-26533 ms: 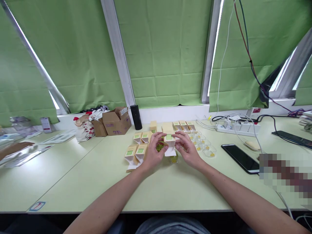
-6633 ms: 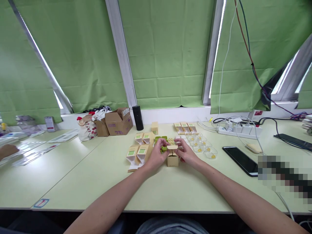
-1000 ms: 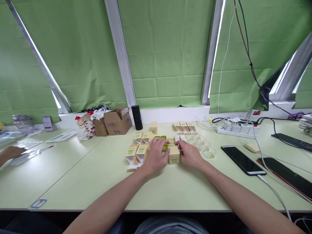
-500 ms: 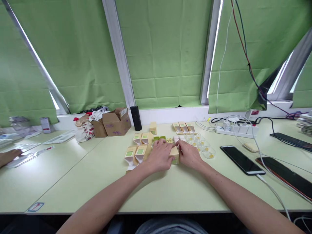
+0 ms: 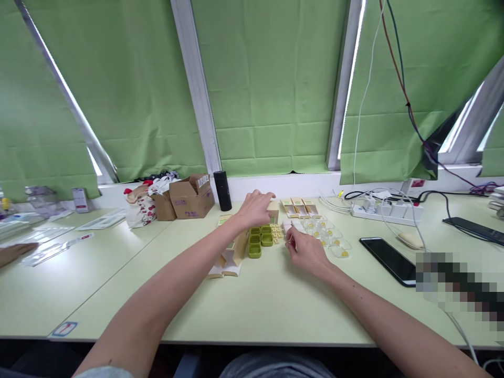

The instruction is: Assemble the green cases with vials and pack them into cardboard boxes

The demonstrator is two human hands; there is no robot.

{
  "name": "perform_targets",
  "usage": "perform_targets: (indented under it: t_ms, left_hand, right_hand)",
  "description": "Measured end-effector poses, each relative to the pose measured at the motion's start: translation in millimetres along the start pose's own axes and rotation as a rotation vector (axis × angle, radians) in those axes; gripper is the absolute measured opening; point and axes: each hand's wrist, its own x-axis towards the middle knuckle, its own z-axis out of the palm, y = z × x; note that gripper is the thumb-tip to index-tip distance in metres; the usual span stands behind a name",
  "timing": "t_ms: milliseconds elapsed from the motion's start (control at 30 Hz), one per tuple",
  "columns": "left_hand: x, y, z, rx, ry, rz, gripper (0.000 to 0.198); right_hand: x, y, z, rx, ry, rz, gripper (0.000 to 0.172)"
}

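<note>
My left hand (image 5: 255, 206) reaches to the back of the table, its fingers closed on a small closed tan box (image 5: 273, 212). My right hand (image 5: 305, 251) rests on the table with its fingers curled. Its fingertips lie beside small pale pieces (image 5: 287, 226), and what they hold, if anything, is hidden. Between my hands sit three small green containers (image 5: 260, 240) and a few tiny yellow pieces (image 5: 276, 231). Open tan boxes with green labels (image 5: 234, 254) stand under my left forearm, partly hidden by it.
Flat tan cartons (image 5: 298, 206) and clear trays with yellow pieces (image 5: 328, 236) lie right of my hands. A phone (image 5: 388, 256), a power strip (image 5: 388, 210) and cables are farther right. A cardboard box (image 5: 191, 198) and a black cylinder (image 5: 222, 190) stand by the window. Another person's hand (image 5: 11, 253) is at far left.
My left hand has carried the closed tan box from between my hands to the back of the table. The green containers now show. My right hand stayed put.
</note>
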Motion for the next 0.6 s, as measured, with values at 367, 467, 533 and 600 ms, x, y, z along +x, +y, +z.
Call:
perform_targets:
  t_ms: [367, 467, 533, 600]
  left_hand:
    - [65, -42, 68.0, 0.147, -0.04, -0.053, 0.044]
    - [70, -51, 86.6, 0.175, -0.062, -0.071, 0.041]
    - [71, -55, 97.1, 0.192, -0.074, -0.077, 0.042]
    - [72, -59, 105.8, 0.209, -0.085, -0.083, 0.043]
  right_hand:
    - [-1, -2, -1, -0.036, -0.052, -0.017, 0.007]
    - [-1, -2, 0, -0.046, -0.052, -0.029, 0.007]
    - [-1, -1, 1, -0.054, -0.055, -0.032, 0.007]
    - [-1, -1, 1, -0.059, -0.057, -0.035, 0.007]
